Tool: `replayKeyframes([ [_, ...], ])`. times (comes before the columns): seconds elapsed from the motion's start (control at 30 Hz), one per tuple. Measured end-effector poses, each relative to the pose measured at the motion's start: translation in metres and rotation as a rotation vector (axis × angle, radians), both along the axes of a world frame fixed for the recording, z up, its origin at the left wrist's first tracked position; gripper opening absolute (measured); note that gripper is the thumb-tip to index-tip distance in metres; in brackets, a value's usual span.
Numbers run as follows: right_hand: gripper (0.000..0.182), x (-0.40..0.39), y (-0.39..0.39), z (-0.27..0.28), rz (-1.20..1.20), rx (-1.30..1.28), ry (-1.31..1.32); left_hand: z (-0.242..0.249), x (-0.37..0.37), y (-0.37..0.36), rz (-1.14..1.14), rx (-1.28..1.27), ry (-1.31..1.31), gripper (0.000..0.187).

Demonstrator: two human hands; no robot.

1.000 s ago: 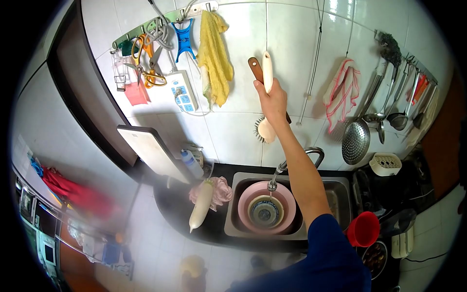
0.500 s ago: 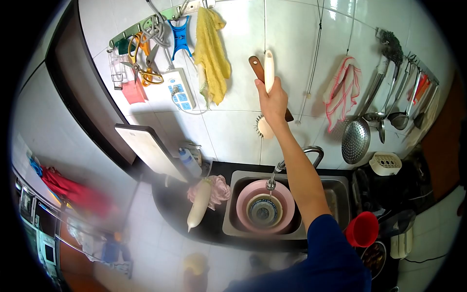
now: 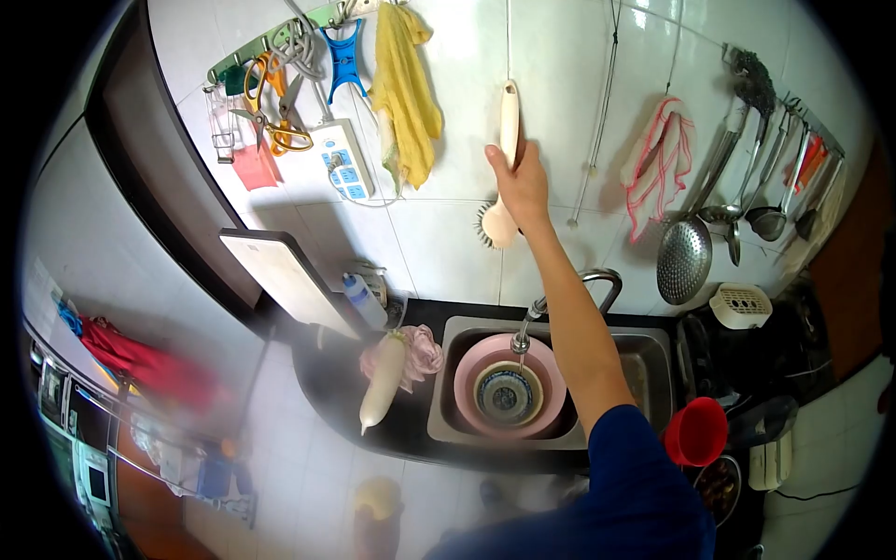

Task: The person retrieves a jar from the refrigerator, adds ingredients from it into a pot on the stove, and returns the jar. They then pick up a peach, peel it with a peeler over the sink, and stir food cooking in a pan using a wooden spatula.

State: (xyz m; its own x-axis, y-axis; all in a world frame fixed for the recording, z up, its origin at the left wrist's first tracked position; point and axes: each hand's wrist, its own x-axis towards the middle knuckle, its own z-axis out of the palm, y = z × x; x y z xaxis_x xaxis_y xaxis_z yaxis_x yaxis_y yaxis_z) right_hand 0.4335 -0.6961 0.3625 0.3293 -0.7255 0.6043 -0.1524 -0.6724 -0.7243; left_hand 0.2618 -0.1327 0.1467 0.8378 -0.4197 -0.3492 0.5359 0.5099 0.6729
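Observation:
My right hand (image 3: 523, 187) reaches to the tiled wall, fingers closed around the handle of a pale scrub brush (image 3: 509, 117). The brush is upright, its round bristled head showing below the hand. A strip of a brown, flat tool (image 3: 521, 135) shows just behind the brush handle; the hand hides the rest. Below the arm, water runs from the faucet (image 3: 520, 343) into a patterned bowl (image 3: 507, 397) inside a pink basin (image 3: 464, 383). My left hand is out of view.
A white radish (image 3: 383, 387) rests against a pink cloth (image 3: 422, 355) on the black counter, near a leaning cutting board (image 3: 289, 280). A red cup (image 3: 695, 431) stands right of the sink (image 3: 448, 425). Scissors (image 3: 280, 135), a yellow towel (image 3: 406, 103) and a skimmer (image 3: 684, 259) hang on the wall.
The brown tool has gone from slanting across my right hand to lying mostly behind the brush. The brush head has swung slightly left, and the hand sits lower along the handle.

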Motion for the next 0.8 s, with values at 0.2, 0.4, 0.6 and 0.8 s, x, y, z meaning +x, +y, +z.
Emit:
replayKeyframes([
  [0.2, 0.051, -0.047, -0.016, -0.044, 0.073, 0.163, -0.379, -0.001, 0.006, 0.000, -0.060, 0.019, 0.004, 0.064],
  [0.4, 0.020, -0.157, 0.039, -0.022, 0.502, 0.394, -0.681, -0.007, 0.008, 0.006, -0.281, 0.339, -0.160, 0.062],
  [0.6, 0.016, -0.347, 0.204, -0.070, 0.290, 0.091, -0.060, -0.044, 0.006, 0.016, -0.586, 0.279, -0.202, 0.058],
  [0.8, 0.026, -0.566, 0.415, -0.160, -0.175, 0.842, 0.057, -0.063, -0.043, 0.028, -0.999, 0.200, -0.259, 0.052],
])
